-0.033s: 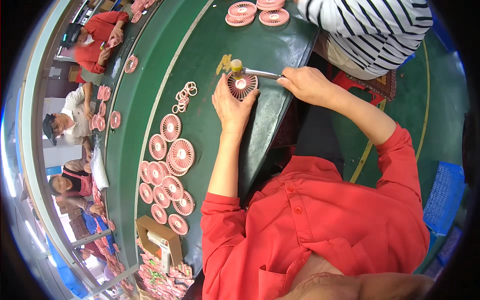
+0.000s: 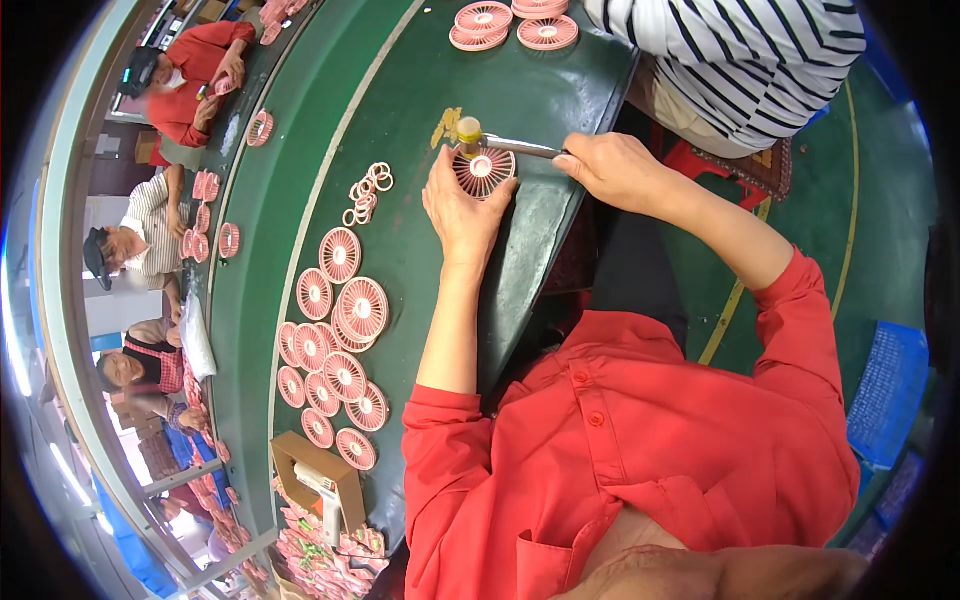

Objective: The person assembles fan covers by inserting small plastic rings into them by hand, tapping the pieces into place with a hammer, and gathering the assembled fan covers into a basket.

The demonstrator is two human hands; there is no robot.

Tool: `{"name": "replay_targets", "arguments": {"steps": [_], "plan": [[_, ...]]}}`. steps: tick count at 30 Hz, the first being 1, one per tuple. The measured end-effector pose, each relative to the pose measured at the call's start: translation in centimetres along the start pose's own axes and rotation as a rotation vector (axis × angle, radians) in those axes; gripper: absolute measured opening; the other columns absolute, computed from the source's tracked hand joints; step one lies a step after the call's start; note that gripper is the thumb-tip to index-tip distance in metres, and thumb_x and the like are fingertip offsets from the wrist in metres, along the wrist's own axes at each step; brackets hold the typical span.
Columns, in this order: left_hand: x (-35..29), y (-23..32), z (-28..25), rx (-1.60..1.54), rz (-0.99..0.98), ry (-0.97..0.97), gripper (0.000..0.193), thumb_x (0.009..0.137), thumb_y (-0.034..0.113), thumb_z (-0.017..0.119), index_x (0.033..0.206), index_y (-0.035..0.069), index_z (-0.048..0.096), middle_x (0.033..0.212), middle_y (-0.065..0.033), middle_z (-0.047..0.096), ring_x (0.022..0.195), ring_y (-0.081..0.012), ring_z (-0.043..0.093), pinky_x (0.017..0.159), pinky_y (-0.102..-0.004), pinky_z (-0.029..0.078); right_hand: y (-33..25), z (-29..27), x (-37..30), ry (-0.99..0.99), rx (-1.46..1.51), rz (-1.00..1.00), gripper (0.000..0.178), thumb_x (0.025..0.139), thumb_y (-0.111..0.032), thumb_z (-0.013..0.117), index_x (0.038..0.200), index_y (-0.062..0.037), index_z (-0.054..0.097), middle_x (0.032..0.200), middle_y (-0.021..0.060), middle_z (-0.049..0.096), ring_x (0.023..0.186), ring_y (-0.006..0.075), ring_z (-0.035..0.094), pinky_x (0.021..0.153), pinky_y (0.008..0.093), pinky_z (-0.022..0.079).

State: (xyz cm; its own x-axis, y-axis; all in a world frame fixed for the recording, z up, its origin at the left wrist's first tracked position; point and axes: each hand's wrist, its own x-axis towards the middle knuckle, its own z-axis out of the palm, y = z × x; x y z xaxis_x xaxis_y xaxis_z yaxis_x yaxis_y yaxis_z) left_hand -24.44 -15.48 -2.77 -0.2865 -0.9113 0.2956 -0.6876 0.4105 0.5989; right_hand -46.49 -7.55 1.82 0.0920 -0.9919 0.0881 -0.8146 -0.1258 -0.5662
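A round pink spoked plastic wheel [image 2: 485, 175] lies on the green table [image 2: 545, 90]. My left hand [image 2: 463, 215] grips its near side, with thumb and fingers around the rim. My right hand [image 2: 612, 168] is closed around the handle of a small mallet [image 2: 525, 148]. Its yellowish head is over the far edge of the wheel; whether it touches cannot be made out. Left of my left hand lie several thin pink rings [image 2: 364, 201]. Nearer me, more pink spoked wheels [image 2: 362, 308] are spread out, some overlapping.
A cardboard box [image 2: 350, 490] with a white hand tool sits beside a heap of pink parts [image 2: 315, 550]. Stacked pink wheels [image 2: 548, 33] lie at the far end, near a person in a striped shirt [image 2: 735, 60]. Other people work across the line at left. A blue crate [image 2: 888, 390] stands at right.
The mallet's head has shifted very slightly up and left. My hands and the wheel keep almost the same place.
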Motion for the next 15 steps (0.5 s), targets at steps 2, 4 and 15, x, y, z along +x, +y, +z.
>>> {"name": "replay_targets", "arguments": {"steps": [2,4,15], "plan": [[0.2,0.3,-0.1,-0.030,-0.011,0.026,0.094,0.059,0.032,0.088,0.135,-0.004,0.047,0.127,-0.0187,0.058,0.119,-0.0344,0.053,0.107,-0.0440,0.034,-0.9,-0.3,-0.2,0.155,0.055,-0.098,0.036,0.099,-0.034,0.053,0.085,-0.0001,0.054,0.070,0.0233,0.062,0.071,0.0452,0.063,0.061,0.0531,0.049],[-0.1,0.4,0.0,-0.015,-0.024,0.016,0.094,0.059,0.032,0.088,0.135,-0.004,0.047,0.127,-0.0185,0.058,0.119,-0.0341,0.053,0.107,-0.0441,0.034,-0.2,0.9,-0.4,0.145,-0.020,-0.124,0.035,0.098,-0.033,0.054,0.085,-0.0004,0.054,0.069,0.0220,0.063,0.068,0.0439,0.063,0.059,0.0522,0.050],[-0.3,0.3,0.0,0.063,-0.037,-0.009,0.093,0.060,0.034,0.087,0.137,0.001,0.047,0.129,-0.0165,0.058,0.123,-0.0330,0.050,0.109,-0.0488,0.031,-1.0,0.4,-0.1,0.013,-0.225,-0.070,0.034,0.097,-0.032,0.055,0.084,-0.0009,0.057,0.067,0.0200,0.065,0.064,0.0429,0.064,0.059,0.0525,0.052]]}}
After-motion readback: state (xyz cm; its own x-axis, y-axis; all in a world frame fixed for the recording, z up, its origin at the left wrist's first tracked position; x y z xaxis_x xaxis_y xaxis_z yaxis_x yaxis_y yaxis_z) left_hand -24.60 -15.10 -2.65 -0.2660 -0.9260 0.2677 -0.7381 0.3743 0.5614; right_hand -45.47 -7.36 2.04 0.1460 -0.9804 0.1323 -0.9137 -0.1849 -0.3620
